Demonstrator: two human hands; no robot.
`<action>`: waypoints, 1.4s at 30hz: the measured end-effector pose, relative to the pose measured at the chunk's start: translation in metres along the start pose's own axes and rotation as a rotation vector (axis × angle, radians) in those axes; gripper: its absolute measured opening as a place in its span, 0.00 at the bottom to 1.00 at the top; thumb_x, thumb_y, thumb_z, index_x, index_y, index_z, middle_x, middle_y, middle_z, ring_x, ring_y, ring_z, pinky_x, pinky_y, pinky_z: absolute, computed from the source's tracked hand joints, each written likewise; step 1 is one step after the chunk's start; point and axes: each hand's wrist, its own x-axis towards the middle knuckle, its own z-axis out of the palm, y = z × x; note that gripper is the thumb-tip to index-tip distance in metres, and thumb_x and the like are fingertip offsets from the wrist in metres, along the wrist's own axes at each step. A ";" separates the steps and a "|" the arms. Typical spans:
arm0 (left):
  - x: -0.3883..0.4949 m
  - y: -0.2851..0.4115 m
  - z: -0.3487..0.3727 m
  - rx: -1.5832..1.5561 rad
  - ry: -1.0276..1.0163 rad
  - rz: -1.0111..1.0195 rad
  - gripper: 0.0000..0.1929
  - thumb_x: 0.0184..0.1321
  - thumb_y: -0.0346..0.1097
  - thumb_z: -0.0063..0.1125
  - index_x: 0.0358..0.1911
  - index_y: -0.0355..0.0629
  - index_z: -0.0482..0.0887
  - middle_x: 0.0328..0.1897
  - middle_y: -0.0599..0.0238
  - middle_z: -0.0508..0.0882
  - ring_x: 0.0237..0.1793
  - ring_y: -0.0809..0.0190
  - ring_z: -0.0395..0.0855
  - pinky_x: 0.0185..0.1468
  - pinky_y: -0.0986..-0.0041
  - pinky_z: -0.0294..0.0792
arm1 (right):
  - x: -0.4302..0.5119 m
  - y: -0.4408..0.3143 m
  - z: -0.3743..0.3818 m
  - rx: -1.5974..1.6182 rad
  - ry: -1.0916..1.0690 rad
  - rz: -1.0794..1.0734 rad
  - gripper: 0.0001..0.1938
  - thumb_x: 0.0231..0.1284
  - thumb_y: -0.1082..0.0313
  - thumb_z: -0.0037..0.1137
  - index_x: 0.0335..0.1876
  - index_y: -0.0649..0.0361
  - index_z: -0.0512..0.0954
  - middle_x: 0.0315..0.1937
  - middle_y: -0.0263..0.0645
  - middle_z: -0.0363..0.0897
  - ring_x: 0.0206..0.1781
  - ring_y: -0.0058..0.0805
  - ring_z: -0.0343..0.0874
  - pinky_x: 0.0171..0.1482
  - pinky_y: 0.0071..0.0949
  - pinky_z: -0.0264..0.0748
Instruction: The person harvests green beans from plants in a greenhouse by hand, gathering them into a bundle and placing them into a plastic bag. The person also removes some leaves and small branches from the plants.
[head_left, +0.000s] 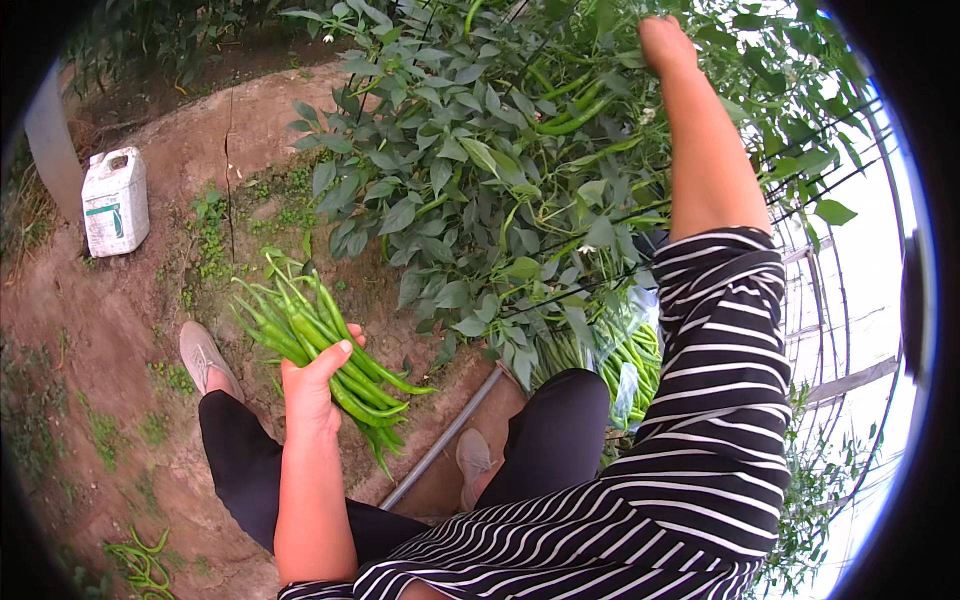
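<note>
A bunch of long green chili peppers (322, 330) is gripped in my left hand (319, 382), their stems fanned towards the upper left and their tips towards the lower right. My right hand (667, 45) reaches far up into the leaves of a pepper plant (465, 172). Its fingers are partly lost among the foliage, so whether it holds anything is hidden. Left of and below that hand, several green peppers (574, 116) hang on the plant. A small white flower (587, 249) shows lower among the leaves.
On the soil at the left stands a white plastic jug (115, 201) bearing a label. A clear plastic bag (634, 367) of green peppers is beside my knee. A grey pipe (442, 435) runs between my feet. Loose peppers (141, 562) lie at the lower left. Dark support lines (817, 195) cross the plants.
</note>
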 end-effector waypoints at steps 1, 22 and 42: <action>0.001 -0.001 0.001 0.000 -0.008 -0.007 0.19 0.48 0.23 0.58 0.47 0.34 0.75 0.40 0.54 0.84 0.40 0.57 0.83 0.44 0.65 0.76 | -0.004 0.004 -0.001 -0.039 -0.014 -0.072 0.12 0.60 0.69 0.43 0.45 0.53 0.78 0.52 0.43 0.74 0.59 0.44 0.70 0.55 0.40 0.73; 0.004 -0.007 0.002 -0.007 -0.002 -0.008 0.18 0.48 0.22 0.58 0.46 0.36 0.75 0.40 0.55 0.84 0.39 0.58 0.83 0.44 0.65 0.76 | -0.042 -0.039 -0.035 0.734 -0.040 1.046 0.16 0.54 0.55 0.58 0.43 0.56 0.82 0.46 0.44 0.82 0.49 0.41 0.81 0.49 0.36 0.76; 0.010 -0.012 0.006 0.015 -0.001 -0.035 0.16 0.46 0.23 0.60 0.42 0.36 0.79 0.38 0.58 0.85 0.38 0.61 0.83 0.45 0.69 0.74 | -0.016 -0.040 -0.018 1.279 0.319 1.112 0.18 0.48 0.61 0.63 0.40 0.67 0.80 0.43 0.47 0.82 0.43 0.40 0.81 0.47 0.37 0.76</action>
